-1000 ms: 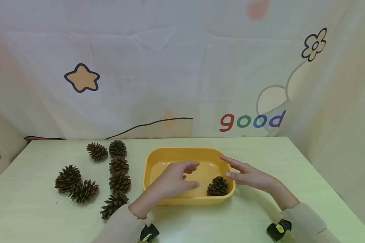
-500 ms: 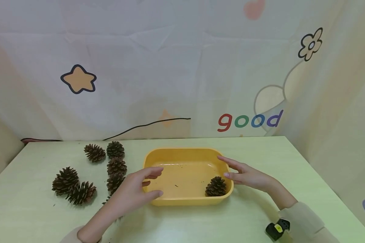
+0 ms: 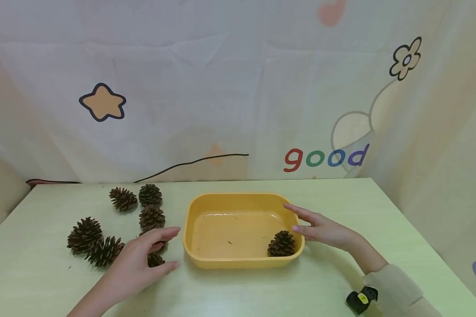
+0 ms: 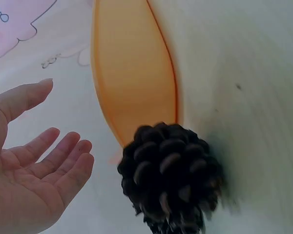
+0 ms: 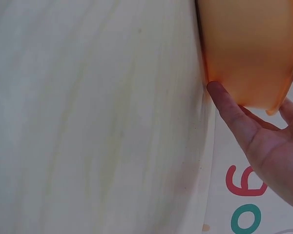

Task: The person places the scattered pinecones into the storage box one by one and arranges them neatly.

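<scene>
On the pale green surface [image 3: 341, 198] a yellow tub [image 3: 242, 262] sits near the middle, a little toward the near edge. One pine cone [image 3: 282, 243] lies inside it, in the near right corner, against the wall.

The right hand [image 3: 321, 229] rests at the tub's right end, fingers [image 3: 301, 215] straight and spread a little, tips touching the rim and outer wall; in the right wrist view the thumb [image 5: 229, 109] lies along the tub's side [image 5: 249, 48]. It grips nothing.

The left hand [image 3: 140, 259] is off the tub's left end, just beside its near left corner but apart from it. Its fingers are wide and lightly curved, thumb [image 3: 164, 265] and forefinger [image 3: 162, 232] arched over a loose cone [image 3: 154, 259] on the surface. The left wrist view shows the open palm [image 4: 29, 175] close beside that cone [image 4: 171, 175], with a gap between them, so nothing is held.

The other cones lie on the left half of the surface: a column of two [image 3: 151, 216] running from the far edge toward the hand, one more cone [image 3: 123, 199] left of the column's far end, and a touching pair [image 3: 93, 244] nearer the left edge. A printed cloth backdrop [image 3: 222, 88] with a star and the word "good" hangs behind the far edge.
</scene>
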`<state>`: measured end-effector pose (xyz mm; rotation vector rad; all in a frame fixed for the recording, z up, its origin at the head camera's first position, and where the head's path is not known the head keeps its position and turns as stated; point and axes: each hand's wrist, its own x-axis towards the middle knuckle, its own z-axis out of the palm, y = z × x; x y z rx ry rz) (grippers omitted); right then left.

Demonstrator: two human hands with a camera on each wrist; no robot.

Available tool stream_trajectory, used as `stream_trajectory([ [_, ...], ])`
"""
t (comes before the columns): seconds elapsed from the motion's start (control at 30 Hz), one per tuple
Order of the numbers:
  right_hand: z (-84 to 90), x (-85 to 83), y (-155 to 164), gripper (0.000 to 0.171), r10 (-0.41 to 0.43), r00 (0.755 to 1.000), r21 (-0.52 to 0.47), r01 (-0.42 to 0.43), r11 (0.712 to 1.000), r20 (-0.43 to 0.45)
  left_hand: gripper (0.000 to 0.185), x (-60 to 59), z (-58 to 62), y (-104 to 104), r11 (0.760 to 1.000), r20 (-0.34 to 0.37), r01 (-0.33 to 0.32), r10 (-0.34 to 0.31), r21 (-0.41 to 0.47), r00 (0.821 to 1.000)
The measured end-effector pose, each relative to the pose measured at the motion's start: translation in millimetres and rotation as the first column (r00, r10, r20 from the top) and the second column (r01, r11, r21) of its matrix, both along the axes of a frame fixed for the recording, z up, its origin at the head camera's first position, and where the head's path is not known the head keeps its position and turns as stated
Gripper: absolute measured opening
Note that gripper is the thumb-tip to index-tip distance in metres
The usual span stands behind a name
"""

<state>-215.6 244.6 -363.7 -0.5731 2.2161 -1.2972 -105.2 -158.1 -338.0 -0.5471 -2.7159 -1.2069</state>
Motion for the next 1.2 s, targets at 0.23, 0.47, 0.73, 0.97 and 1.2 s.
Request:
stream_trajectory([
  [0.23,0.8,0.2,0,0.061,0.004,1.0,-0.006,-0.004,1.0,0.003,0.06,4.9,-6.1,-20,0.994,0.0,-0.076,0.076,-0.075,0.997],
  [0.47,1.0,0.2,0,0.061,0.003,1.0,-0.006,-0.003,1.0,0.001,0.065,9.7,-15.8,-37,0.988,0.048,-0.118,0.124,-0.103,0.991],
  [0.73,1.5,0.4,-1,0.063,0.007,1.0,-0.012,-0.007,1.0,0.011,0.072,11.4,-25.4,-45,0.984,0.151,-0.114,0.134,-0.135,0.979],
  [0.97,1.9,1.2,-1,0.064,-0.001,1.0,0.004,0.0,1.0,0.018,0.073,9.8,-26.9,-47,0.985,0.206,-0.113,0.138,-0.129,0.969],
  [1.2,1.5,0.5,-1,0.062,0.005,1.0,-0.003,-0.005,1.0,0.017,0.079,6.5,-29.7,-49,0.971,0.291,-0.143,0.195,-0.191,0.936],
])
